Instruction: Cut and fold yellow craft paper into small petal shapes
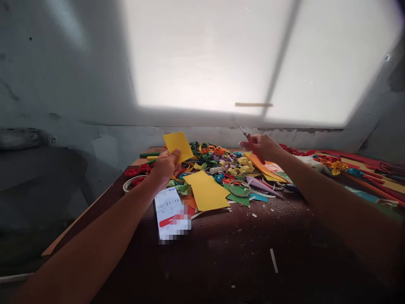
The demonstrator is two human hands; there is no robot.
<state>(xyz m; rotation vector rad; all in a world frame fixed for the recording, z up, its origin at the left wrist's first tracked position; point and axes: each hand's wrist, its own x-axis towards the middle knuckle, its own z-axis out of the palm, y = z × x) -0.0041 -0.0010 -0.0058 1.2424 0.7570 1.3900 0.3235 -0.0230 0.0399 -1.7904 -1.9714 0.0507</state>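
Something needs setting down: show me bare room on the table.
Best: the table front, between phone and right forearm, nearer than the flat yellow sheet, despite scraps and a white strip. A narrower patch lies left of the left forearm. The paper pile behind is crowded.

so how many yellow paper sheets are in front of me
2 clearly: the upper yellow sheet in the left hand and the lower yellow sheet at the front of the paper pile. Yellow also shows along the orange sheet at right; more may be hidden.

The phone (167,200) lies on the table (228,257), left of a sheet (207,192), before piled strips (225,162).
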